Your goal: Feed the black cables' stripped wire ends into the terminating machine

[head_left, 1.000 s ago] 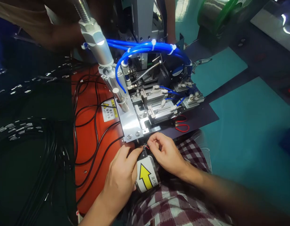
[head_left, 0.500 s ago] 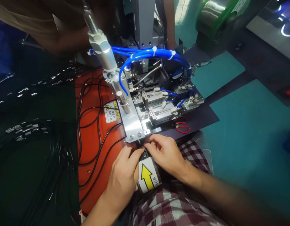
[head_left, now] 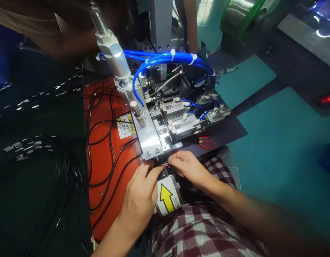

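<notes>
My left hand is closed in a pinch just below the front edge of the machine's metal plate. At its thumb tip shows a small wire end, with a thin red strand and a shiny bit. My right hand is closed too, fingertips pressed together right beside that wire end; what they grip, if anything, is hidden. Under the hands sits a metal cylinder with a white label bearing a yellow arrow. Both hands are in front of the bench-top machine with pneumatic cylinders.
Black cables loop over the red base, left of the machine. Several bundled cables with shiny ends lie further left. Red-handled scissors rest to the right. Blue air hoses arch above. A co-worker's arm and a green spool are behind.
My right fingertips have shifted slightly up and away from the left thumb, so the wire end with its red strand now shows between the hands. The view has shifted slightly.
</notes>
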A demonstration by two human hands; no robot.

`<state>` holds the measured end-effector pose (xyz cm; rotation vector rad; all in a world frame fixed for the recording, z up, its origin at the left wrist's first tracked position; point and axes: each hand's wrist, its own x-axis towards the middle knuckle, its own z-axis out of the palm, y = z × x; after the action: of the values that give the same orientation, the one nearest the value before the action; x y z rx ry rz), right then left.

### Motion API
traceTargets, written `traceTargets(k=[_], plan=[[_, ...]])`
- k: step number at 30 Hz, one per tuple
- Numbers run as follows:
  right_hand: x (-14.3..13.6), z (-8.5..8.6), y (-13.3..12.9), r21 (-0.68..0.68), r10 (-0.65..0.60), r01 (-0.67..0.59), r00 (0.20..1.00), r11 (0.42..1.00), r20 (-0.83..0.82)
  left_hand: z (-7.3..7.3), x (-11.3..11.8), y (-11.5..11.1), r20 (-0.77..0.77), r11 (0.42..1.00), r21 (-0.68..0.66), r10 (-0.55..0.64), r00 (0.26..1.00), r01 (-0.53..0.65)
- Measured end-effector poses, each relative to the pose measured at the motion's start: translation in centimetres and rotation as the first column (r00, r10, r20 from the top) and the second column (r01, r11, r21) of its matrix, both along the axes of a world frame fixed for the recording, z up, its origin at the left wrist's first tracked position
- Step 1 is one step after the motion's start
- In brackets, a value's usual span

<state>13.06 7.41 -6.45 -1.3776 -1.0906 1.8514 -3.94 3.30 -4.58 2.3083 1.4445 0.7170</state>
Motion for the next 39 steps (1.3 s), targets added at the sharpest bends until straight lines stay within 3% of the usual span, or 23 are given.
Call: traceTargets(k=[3, 7, 10, 12, 15, 17, 19, 21, 24, 29, 33, 39], plan=[[0.5, 0.2, 0.1, -0.063, 0.038, -0.040, 0.999, 0.997, -0.020, 0.0, 0.0, 0.0, 0.009, 1.000, 0.002, -0.003, 1.000, 0.003], [0.4, -0.2, -1.7, 0.038, -0.112, 0.110, 0.992, 0.993, 0.054, -0.1, -0.1, 0.0, 0.006, 1.000, 0.007, -0.009, 1.000, 0.009], [-0.1, -0.4, -2.8, 0.126, -0.124, 0.111, 0.987, 0.986, 0.103, -0.1, -0.2, 0.0, -0.001, 1.000, 0.015, -0.005, 1.000, 0.005], [-0.2, 0.0, -3.0, 0.266, -0.114, 0.050, 0.966, 0.963, 0.233, -0.1, -0.2, 0.0, -0.005, 1.000, 0.029, -0.007, 1.000, 0.007], [0.2, 0.9, -2.4, 0.482, -0.108, -0.122, 0.900, 0.867, 0.422, -0.1, -0.2, -0.1, -0.012, 0.999, 0.035, -0.005, 1.000, 0.006], [0.6, 1.1, -1.8, 0.516, -0.090, -0.171, 0.892, 0.839, 0.443, -0.1, -0.2, 0.0, -0.013, 1.000, 0.026, -0.006, 1.000, 0.007], [0.9, 0.9, -1.1, 0.414, 0.000, -0.152, 0.939, 0.898, 0.344, -0.1, -0.1, 0.0, -0.016, 1.000, 0.020, -0.006, 1.000, 0.007], [1.0, 0.3, -0.5, 0.223, 0.091, -0.126, 0.983, 0.967, 0.158, -0.1, -0.1, 0.0, -0.023, 1.000, 0.019, -0.002, 1.000, 0.002], [1.1, -0.5, 0.0, 0.055, 0.107, -0.106, 0.994, 0.993, -0.021, 0.0, 0.0, 0.0, -0.035, 1.000, 0.020, 0.003, 0.999, -0.002], [1.0, -0.7, -0.5, 0.026, 0.007, -0.005, 0.996, 1.000, -0.090, 0.5, 0.1, 0.1, -0.101, 0.999, 0.033, 0.002, 0.995, 0.002], [0.3, -0.8, -0.8, 0.056, -0.074, 0.079, 0.993, 0.995, -0.092, 1.5, 0.7, -0.2, -0.286, 0.994, 0.114, 0.033, 0.958, 0.000], [-0.4, -0.9, -0.4, -0.042, -0.050, 0.043, 0.982, 0.998, -0.182, 1.9, 1.9, -2.1, -0.445, 0.999, 0.046, 0.031, 0.895, -0.012]])
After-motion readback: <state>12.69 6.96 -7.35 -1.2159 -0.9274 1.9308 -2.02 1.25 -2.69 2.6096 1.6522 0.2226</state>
